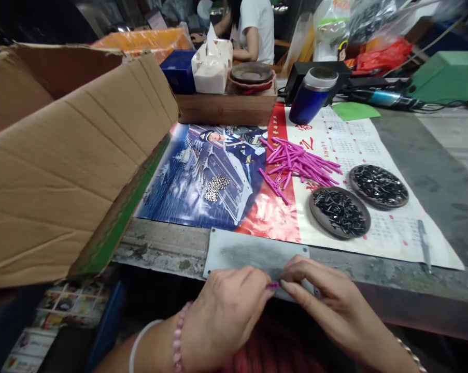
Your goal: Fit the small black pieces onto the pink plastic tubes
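Left hand (pixel 226 305) and right hand (pixel 335 305) lie nearest the camera, knuckles up, at the front edge of the table (pixel 159 243). Remaining items, in descending size:

Cardboard box (pixel 74 155): open, at left. Likely set to one side to leave the middle within reach.

Printed sheet (pixel 167 197): flat on the table; probably serves as a smooth surface on which small parts show up well.

Wooden box (pixel 226 110): behind the sheet, carrying tissues (pixel 210 77) and stacked dishes (pixel 252 73).

Metal plate (pixel 253 254): at the front edge, partly hidden by both hands; its position suggests a close working surface.

Blue tumbler (pixel 309 101): upright, towards the back.

Two shallow dishes (pixel 339 212) (pixel 378 186): both hold dark, thin pieces. Their rims presumably stop the contents scattering.

Magenta sticks (pixel 296 160): loose pile, centre of sheet, many roughly aligned.

Silvery beads (pixel 217 188): small heap on the blue part, apart from the sticks, perhaps to avoid mixing.

Short magenta piece (pixel 273 285): between the hands, just over the plate. Left fingers closed on one end; right thumb and forefinger pinch the other. Two-ended hold probably steadies so small an item. Dark spot at the right fingertips: nature cannot be told.
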Action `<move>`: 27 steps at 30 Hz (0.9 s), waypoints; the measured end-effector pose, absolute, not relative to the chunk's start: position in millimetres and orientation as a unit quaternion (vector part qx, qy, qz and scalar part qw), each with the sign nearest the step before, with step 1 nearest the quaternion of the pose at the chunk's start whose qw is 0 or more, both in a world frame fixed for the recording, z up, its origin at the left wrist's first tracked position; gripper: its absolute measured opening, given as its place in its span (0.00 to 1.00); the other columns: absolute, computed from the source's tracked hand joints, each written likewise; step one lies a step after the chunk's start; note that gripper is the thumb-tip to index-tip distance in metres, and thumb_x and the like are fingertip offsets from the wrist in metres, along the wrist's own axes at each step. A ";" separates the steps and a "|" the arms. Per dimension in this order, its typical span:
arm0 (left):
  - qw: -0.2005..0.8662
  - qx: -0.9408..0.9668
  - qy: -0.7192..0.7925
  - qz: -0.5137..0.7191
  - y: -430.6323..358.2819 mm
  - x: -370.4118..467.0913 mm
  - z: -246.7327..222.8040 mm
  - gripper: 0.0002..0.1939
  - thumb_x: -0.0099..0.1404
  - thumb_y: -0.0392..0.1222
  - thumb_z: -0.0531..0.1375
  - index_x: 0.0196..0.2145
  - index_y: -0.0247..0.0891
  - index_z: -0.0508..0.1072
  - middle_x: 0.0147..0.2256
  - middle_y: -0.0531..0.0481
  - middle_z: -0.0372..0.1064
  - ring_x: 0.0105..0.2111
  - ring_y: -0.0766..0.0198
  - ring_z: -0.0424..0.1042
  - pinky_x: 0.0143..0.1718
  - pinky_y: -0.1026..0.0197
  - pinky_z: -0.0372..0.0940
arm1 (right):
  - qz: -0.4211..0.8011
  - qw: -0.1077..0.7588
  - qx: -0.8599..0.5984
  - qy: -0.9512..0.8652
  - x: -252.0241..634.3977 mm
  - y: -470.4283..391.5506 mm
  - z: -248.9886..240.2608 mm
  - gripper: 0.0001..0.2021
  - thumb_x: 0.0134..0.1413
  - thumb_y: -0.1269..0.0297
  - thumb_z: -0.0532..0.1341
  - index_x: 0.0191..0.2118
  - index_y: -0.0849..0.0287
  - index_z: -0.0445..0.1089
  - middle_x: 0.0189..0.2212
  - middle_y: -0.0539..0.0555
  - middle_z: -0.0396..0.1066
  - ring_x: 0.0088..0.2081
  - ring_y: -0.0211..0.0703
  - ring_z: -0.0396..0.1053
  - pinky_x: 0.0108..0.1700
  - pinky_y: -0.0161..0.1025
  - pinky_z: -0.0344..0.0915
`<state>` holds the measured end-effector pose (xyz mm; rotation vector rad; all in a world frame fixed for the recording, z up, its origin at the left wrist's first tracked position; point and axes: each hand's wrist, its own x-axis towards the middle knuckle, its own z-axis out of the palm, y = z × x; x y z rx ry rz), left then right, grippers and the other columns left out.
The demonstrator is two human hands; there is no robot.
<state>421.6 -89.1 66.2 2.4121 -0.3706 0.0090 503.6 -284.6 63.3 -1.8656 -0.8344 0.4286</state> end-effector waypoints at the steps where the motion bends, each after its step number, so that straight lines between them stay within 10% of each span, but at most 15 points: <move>1: 0.336 0.930 -0.149 0.006 -88.7 421.6 65.7 0.09 0.74 0.35 0.51 0.39 0.37 0.70 0.31 0.49 0.73 0.30 0.59 0.74 0.32 0.59 0.64 | 0.174 0.497 -0.772 -0.357 503.2 -284.0 63.1 0.08 0.67 0.67 0.57 0.34 0.56 0.70 0.29 0.51 0.73 0.31 0.39 0.72 0.34 0.33 0.67; 12: 0.336 0.926 -0.169 0.020 -84.5 421.2 65.2 0.11 0.76 0.37 0.51 0.41 0.34 0.73 0.31 0.48 0.75 0.30 0.60 0.75 0.31 0.59 0.64 | 0.203 0.457 -0.781 -0.374 503.3 -291.0 58.0 0.05 0.64 0.66 0.62 0.45 0.53 0.71 0.37 0.51 0.75 0.39 0.39 0.74 0.40 0.31 0.70; 27: 0.336 0.919 -0.195 0.068 -83.4 420.9 64.0 0.08 0.74 0.34 0.54 0.42 0.32 0.74 0.30 0.48 0.73 0.29 0.60 0.73 0.32 0.58 0.66 | 0.260 0.471 -0.775 -0.331 498.5 -285.1 59.9 0.15 0.69 0.62 0.52 0.29 0.57 0.61 0.25 0.47 0.64 0.27 0.36 0.62 0.31 0.33 0.59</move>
